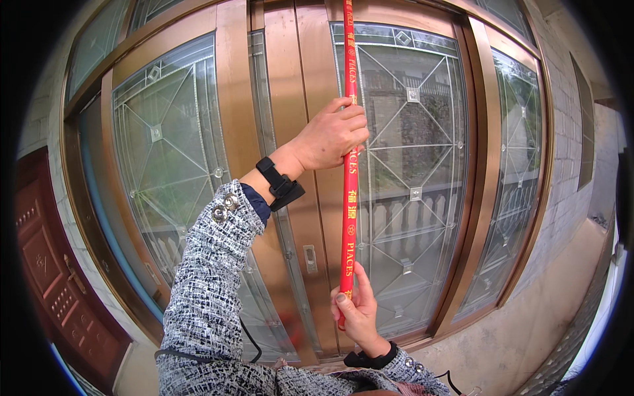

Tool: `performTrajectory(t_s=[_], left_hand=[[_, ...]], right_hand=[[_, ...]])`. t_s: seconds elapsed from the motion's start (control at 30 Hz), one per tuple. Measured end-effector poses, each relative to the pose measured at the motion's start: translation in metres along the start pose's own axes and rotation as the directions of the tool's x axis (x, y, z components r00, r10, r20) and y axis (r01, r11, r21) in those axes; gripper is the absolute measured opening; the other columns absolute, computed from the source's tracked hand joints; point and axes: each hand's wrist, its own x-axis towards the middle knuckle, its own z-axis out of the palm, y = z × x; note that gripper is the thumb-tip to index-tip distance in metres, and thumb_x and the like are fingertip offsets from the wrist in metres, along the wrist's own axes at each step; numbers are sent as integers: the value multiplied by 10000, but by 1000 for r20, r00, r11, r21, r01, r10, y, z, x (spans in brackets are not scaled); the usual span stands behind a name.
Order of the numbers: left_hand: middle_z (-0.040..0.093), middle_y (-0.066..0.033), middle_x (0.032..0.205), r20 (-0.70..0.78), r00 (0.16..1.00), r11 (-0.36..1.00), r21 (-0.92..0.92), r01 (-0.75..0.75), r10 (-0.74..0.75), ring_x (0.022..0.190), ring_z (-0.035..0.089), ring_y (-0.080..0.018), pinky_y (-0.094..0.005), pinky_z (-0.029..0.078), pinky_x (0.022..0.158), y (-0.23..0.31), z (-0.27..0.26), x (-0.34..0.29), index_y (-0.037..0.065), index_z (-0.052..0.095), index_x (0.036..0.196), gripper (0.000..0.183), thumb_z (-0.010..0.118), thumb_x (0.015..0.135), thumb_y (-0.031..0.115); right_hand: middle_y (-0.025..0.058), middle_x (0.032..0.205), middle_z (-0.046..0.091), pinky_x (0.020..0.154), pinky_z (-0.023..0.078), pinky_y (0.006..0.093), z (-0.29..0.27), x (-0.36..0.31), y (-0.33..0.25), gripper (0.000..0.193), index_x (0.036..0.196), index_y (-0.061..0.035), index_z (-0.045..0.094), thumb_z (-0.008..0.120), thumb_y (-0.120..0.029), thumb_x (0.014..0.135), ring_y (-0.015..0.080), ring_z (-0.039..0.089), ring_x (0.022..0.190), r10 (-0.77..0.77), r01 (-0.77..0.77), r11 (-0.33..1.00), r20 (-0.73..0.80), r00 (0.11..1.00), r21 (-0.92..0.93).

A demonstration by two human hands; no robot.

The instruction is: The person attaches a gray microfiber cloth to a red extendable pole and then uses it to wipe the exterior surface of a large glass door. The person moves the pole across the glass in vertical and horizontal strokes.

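A long red pole (349, 211) with yellow printing stands nearly upright in front of me, its top running out of view. My left hand (333, 135) is wrapped round its upper part. Lower down, my right hand (358, 310) holds the pole close to its bottom end, thumb on the near side and a finger stretched up along it. Whatever is at the pole's upper end lies outside the picture. Behind the pole is a bronze-coloured sliding door with a patterned glass panel (432, 158) and a small recessed pull (310, 258).
More glass panels (165, 132) in bronze frames (238, 132) span the doorway. A dark red door (56, 277) with a handle is at the far left. At the right runs a pale brick wall (568, 152), with concrete floor (528, 323) below. Thin black cords (251, 340) hang near my sleeves.
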Motion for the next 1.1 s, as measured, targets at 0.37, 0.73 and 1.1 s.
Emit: performTrajectory(t_s=[0.37, 0.73, 1.1], left_hand=[[641, -49, 960, -52, 927, 889, 267, 371, -372, 1178, 629, -284, -487, 419, 1098, -40, -154, -246, 89, 591, 819, 245, 823, 757, 140], [635, -99, 936, -4, 925, 867, 347, 357, -379, 1084, 645, -294, -490, 444, 1103, -63, -184, -293, 80, 587, 807, 266, 825, 764, 190], [512, -34, 733, -22, 997, 997, 14, 79, -78, 772, 575, -235, -405, 520, 928, 22, -53, -144, 116, 547, 714, 251, 791, 759, 155]], right_hand=[[3, 1035, 594, 614, 475, 242, 133, 26, 82, 689, 1676, -141, 255, 587, -74, 1076, 61, 507, 681, 261, -229, 964, 328, 908, -135], [-22, 962, 576, 605, 447, 229, 149, 54, 86, 658, 1642, -156, 329, 626, -93, 1059, 52, 484, 685, 275, -194, 948, 345, 897, -252], [13, 904, 615, 563, 448, 237, -17, -40, 26, 654, 1618, -95, 348, 646, -62, 1037, 70, 531, 647, 250, -237, 947, 33, 968, -218]])
